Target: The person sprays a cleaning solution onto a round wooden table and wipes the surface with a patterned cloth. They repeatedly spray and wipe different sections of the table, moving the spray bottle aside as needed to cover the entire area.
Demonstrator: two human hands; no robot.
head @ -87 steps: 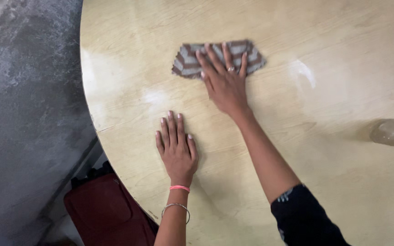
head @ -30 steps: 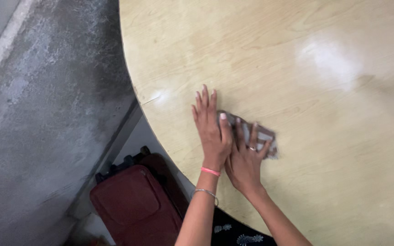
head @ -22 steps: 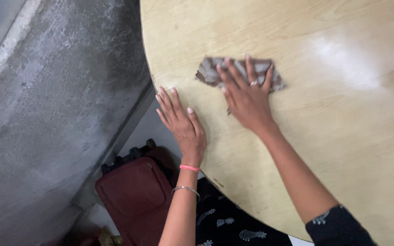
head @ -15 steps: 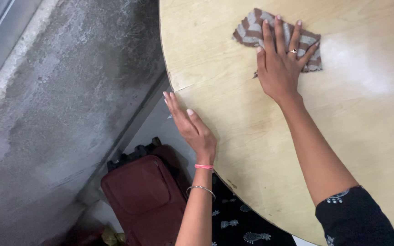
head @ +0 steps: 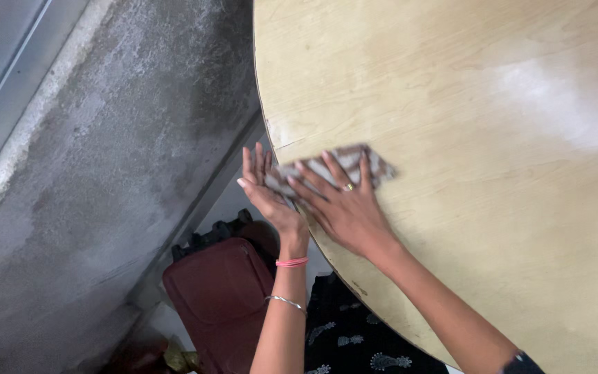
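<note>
My right hand (head: pixel 344 206) lies flat, fingers spread, on a brown and grey striped cloth (head: pixel 372 161) at the near left edge of the round pale wooden table (head: pixel 465 104). The cloth's left end hangs over the rim. My left hand (head: pixel 266 195) is cupped just off the table's edge, palm up, under that end of the cloth and touching it. A ring is on my right hand. A pink band and a thin metal bangle are on my left wrist.
A dark red suitcase (head: pixel 216 298) stands on the floor below the table's edge, beside my patterned black clothing (head: pixel 344 339). Grey concrete floor (head: pixel 105 159) fills the left, with a lighter strip along the far left.
My right hand has pulled the cloth from the far part of the table back to the near left edge. My left hand has turned up and moved under the cloth's end.
</note>
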